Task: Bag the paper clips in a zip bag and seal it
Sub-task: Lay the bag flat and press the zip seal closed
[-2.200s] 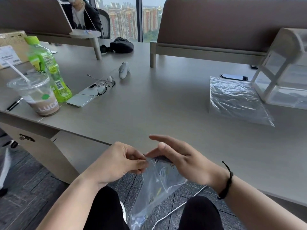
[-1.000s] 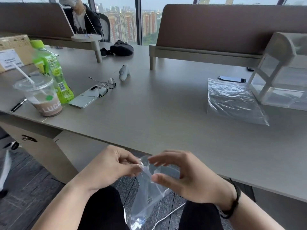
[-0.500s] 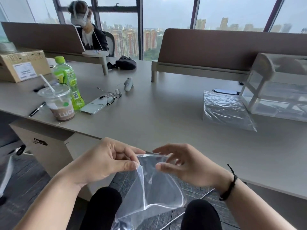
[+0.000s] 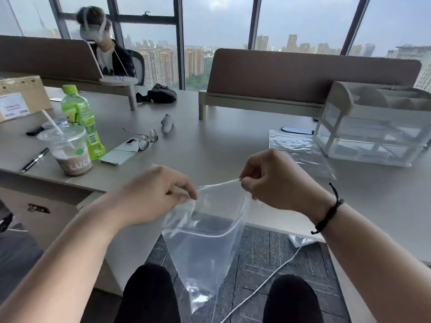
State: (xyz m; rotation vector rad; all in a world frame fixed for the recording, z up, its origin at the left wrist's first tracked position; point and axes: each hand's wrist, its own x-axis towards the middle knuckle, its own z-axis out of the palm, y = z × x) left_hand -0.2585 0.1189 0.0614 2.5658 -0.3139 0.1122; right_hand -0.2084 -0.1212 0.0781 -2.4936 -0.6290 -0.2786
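Observation:
A clear zip bag (image 4: 205, 248) hangs in front of me, below the desk's front edge and above my knees. My left hand (image 4: 156, 194) pinches the left end of its top strip. My right hand (image 4: 272, 183) pinches the right end, and the strip is stretched taut between the two. The bag narrows toward its bottom, where a few small pale shapes show; I cannot tell whether they are paper clips.
A flat stack of clear bags (image 4: 300, 152) lies on the desk (image 4: 221, 145) at right, beside a clear drawer unit (image 4: 375, 131). At left stand an iced drink cup (image 4: 70, 152), a green bottle (image 4: 81, 120), a phone with glasses (image 4: 144, 141) and a pen. A person sits at the back left.
My hands have risen and moved apart, pulling the bag's top strip straight and taut. The camera has tilted up, showing more of the windows.

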